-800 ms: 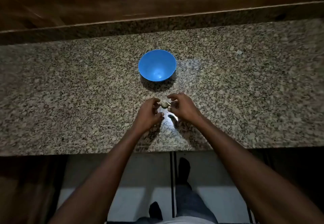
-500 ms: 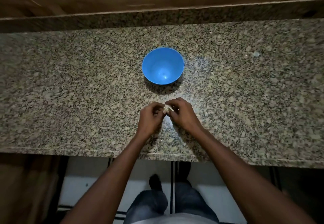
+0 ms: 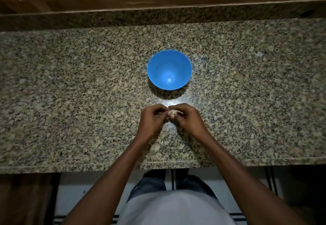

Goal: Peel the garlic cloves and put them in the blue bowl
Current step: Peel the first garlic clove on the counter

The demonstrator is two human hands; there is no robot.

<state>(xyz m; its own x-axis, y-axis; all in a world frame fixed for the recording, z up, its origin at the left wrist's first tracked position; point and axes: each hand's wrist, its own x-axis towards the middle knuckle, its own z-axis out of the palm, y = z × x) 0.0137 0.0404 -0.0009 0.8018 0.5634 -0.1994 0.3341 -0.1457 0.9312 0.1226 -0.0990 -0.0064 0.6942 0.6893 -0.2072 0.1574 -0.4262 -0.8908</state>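
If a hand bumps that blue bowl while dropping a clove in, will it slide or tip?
The blue bowl looks like thin plastic and shows nothing inside, so it is probably light and would slide easily on the polished granite counter. Its base seems narrower than its rim, so a knock on the rim might tip it.

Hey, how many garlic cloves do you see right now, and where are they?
1. A garlic clove is pinched between the left hand and the right hand, just in front of the blue bowl, which looks empty. The fingers may hide more.
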